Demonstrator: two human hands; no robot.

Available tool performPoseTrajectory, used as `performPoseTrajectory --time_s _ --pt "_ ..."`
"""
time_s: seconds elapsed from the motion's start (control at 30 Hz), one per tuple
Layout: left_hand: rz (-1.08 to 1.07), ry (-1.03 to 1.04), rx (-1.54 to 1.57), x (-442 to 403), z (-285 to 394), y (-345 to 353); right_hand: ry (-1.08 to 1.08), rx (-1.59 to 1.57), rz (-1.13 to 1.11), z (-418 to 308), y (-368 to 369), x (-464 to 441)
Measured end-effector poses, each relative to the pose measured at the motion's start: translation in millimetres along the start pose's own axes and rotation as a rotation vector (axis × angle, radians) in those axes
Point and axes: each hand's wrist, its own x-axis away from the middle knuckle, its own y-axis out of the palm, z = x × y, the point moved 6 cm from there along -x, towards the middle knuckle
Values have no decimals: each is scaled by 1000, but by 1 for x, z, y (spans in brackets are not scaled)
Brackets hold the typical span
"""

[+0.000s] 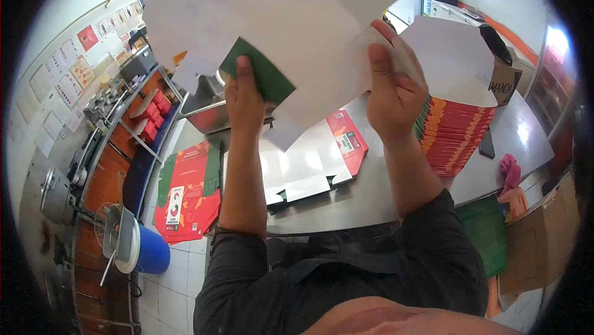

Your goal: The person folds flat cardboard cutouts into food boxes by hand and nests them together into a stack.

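A large flat cardboard box blank [297, 32], white on the side facing me, is raised in front of my chest. My left hand [244, 97] grips its lower left part, the thumb lying on a green flap [272, 78]. On the right edge my right hand [396, 90] is closed, its thumb upright against the white board. Below, another blank [300, 171] lies white side up on the steel table, with a red end showing. Left of it are red and green printed blanks [189, 189]. To the right stands a tall stack of red cartons [455, 134] with white board on top.
A steel sink [207, 115] adjoins the table [383, 193] at the back left. Beside the left shelving, a blue bucket [151, 248] stands on the floor. On the right are a pink cloth [510, 171], a dark phone-like object [487, 144] and a brown cardboard box [538, 242].
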Motion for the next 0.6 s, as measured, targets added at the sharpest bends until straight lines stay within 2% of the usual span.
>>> performPoseTrajectory --time_s 0.03,0.1,0.13,0.17,0.27,0.3,0.33,0.4,0.5,0.6 --pt "-106 -28 -292 -8 -12 -14 -69 140 -1 -5 -4 -2" --pt "-208 -50 -541 -2 -3 -11 -322 461 39 -15 -5 -3" --pt "-262 -52 -664 1 1 -9 -388 467 -9 -17 0 -2" --pt "-236 -1 -559 5 12 -7 -459 470 -60 -18 5 -2" --pt "-300 -67 495 12 22 10 -669 460 -261 -19 23 7" --pt "-371 11 672 23 43 21 -727 452 -331 -18 30 12" --pt "-321 23 730 27 48 22 -783 441 -399 -18 36 17" --pt "-220 57 840 35 59 24 -754 403 -441 -17 41 21" --pt "-170 53 643 28 48 17 -648 323 -448 -7 38 17" --pt "-149 38 443 21 44 18 -244 -135 -133 20 22 20"
